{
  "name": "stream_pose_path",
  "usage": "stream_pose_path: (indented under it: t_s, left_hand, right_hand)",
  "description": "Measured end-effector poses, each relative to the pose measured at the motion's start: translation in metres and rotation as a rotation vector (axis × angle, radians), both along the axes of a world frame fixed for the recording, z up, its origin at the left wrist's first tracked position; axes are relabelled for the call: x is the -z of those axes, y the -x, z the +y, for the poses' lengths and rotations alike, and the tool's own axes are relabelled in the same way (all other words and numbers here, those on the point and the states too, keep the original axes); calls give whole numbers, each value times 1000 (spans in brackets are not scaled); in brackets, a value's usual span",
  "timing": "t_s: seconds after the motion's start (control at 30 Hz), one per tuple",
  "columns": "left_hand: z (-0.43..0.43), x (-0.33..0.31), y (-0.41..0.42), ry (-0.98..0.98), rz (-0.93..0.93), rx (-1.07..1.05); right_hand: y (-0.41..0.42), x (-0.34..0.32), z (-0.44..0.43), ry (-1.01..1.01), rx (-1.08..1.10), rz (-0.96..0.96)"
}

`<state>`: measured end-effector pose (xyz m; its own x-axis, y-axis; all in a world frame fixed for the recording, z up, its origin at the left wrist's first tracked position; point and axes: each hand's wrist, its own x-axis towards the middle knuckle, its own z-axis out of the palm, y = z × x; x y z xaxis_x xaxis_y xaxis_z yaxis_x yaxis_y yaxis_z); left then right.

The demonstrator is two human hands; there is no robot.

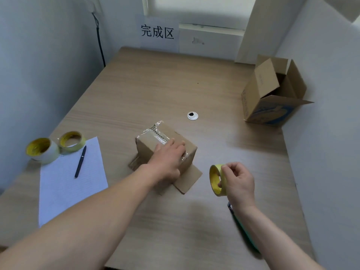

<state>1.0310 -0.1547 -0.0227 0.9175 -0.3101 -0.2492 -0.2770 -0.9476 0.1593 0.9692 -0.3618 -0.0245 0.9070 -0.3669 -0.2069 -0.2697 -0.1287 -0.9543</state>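
Take the small brown cardboard box (145, 152) in the middle of the pale wood-grain worktop (155, 84) as the centre of the dial. Out at 9 o'clock, hard by the left edge, a fat yellow-cored tape roll (41, 151) stands touching a thinner yellow-cored tape roll (72, 142). The thinner one sits on the far corner of a white sheet of paper (64, 191). That sheet stretches away towards 8 o'clock with a black pen (80, 161) lying on it.

The left hand (167, 158) lies flat on the box's top, its fingers straight and close together, pressing on the strip of clear tape along the seam. One flap of the box juts out flat on the wood at 5 o'clock.

At 4 o'clock, clear of the box, the right hand (238, 184) pinches a yellow-cored roll of clear tape (215, 179), thumb on the outer rim and fingers hooked into the core. I cannot tell whether a strand runs from the roll to the box.

A round white cable grommet (192, 115) sits at 1 o'clock. Bare wood spreads from 11 to 1 o'clock, up to the far wall and its white paper sign with black characters (157, 33). At 2 o'clock a larger open cardboard box with blue print (272, 94) stands against the right edge, flaps up. A blurred green object (243, 230) lies beneath the right wrist.
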Motion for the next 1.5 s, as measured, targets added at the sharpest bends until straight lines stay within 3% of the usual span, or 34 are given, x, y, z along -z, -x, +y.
stream_pose_path:
  t_s: [0.13, 0.23, 0.43, 0.67, 0.73, 0.83, 0.9, 0.93, 1.03, 1.07, 1.27, 1.5]
  left_hand:
    - [36, -5, 8, 117, 63, 159]
    - [44, -11, 15, 199, 74, 157]
    - [14, -25, 64, 859, 78, -205]
    - [12, -8, 99, 969, 38, -491]
    - [15, -3, 103, 983, -38, -553]
    - [21, 2, 107, 1028, -124, -655]
    - [21, -2, 107, 1021, -176, -673]
    - [20, -3, 106, 1009, -219, -690]
    - [25, 1, 96, 962, -318, -807]
    - [26, 3, 93, 931, -327, -819]
    - [28, 15, 85, 810, -354, -882]
    - [23, 22, 84, 773, -355, -907]
  right_hand:
    - [8, -8, 1, 5, -232, 34]
    - [13, -14, 7, 15, -374, 59]
    - [16, -18, 25, 96, -581, 96]
    - [18, -18, 43, 268, -751, 120]
    - [19, -24, 45, 188, -757, 143]
    - [14, -42, 32, -131, -741, 196]
    - [3, -58, 22, -180, -752, 181]
    - [-6, -61, 19, -20, -770, 141]
    - [-34, -62, 15, 911, -739, -43]
    - [-40, -64, 16, 1051, -714, -67]
    - [-71, -45, 27, 1172, -760, -175]
    - [-86, -30, 31, 1204, -845, -121]
